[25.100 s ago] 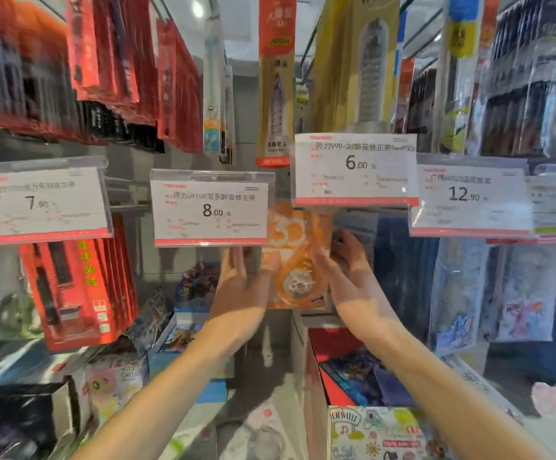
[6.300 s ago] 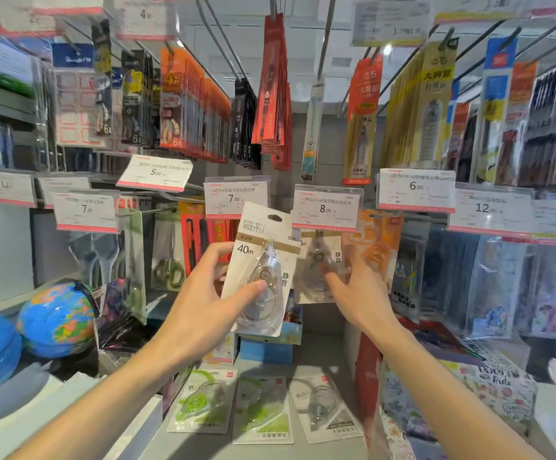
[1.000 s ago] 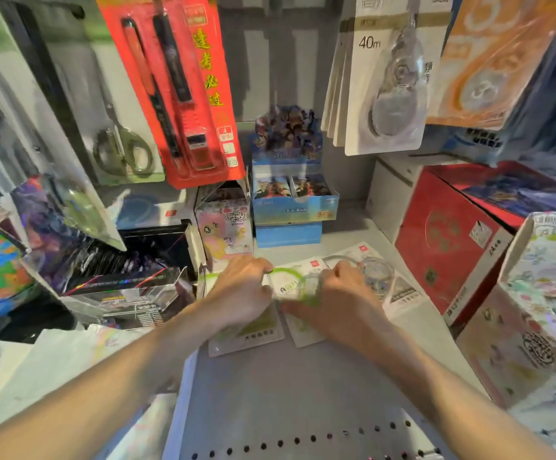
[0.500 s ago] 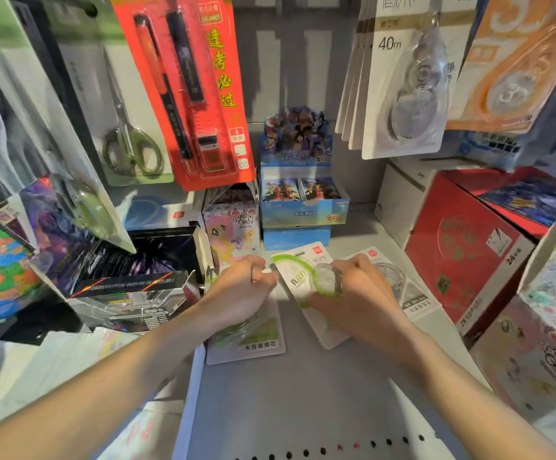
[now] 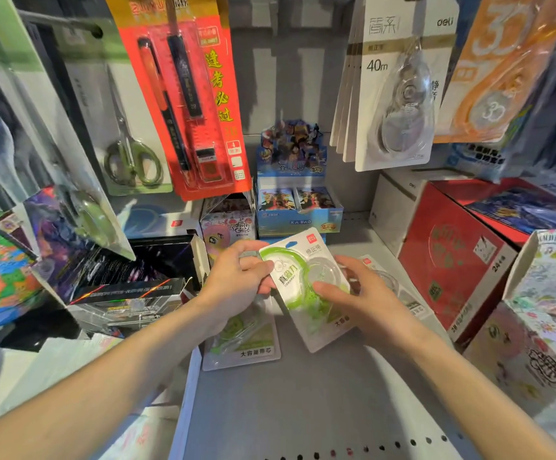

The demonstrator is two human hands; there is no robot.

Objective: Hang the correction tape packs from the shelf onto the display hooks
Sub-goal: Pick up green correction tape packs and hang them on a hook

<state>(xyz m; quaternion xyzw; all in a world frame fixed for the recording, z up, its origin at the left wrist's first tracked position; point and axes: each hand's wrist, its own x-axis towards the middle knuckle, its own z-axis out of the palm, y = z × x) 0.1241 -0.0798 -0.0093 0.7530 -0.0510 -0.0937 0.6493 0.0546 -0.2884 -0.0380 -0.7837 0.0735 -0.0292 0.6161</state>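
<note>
Both hands hold one green correction tape pack (image 5: 306, 287) just above the grey shelf (image 5: 303, 403), near the middle of the view. The left hand (image 5: 240, 287) grips the left edge of the pack: its thumb lies on the front of the card near the green arc, and the other fingers (image 5: 253, 260) are curled behind that edge. The right hand (image 5: 359, 297) holds the pack from the right side, with the thumb pressed on the clear blister at the front and the fingers curled round the right edge behind it. The pack is tilted, its top corner pointing far and a little to the left, and its lower end is lifted off the shelf. Under the left hand a second green pack (image 5: 246, 340) lies flat on the shelf, partly covered by the wrist. A third pack (image 5: 399, 290) lies flat just to the right of the right hand, mostly hidden by it. Above, on the far right, white 40m tape packs (image 5: 399, 91) hang in a row, and beside them hangs an orange pack (image 5: 499, 71). To the right on the shelf stands a red box (image 5: 452, 260).
</note>
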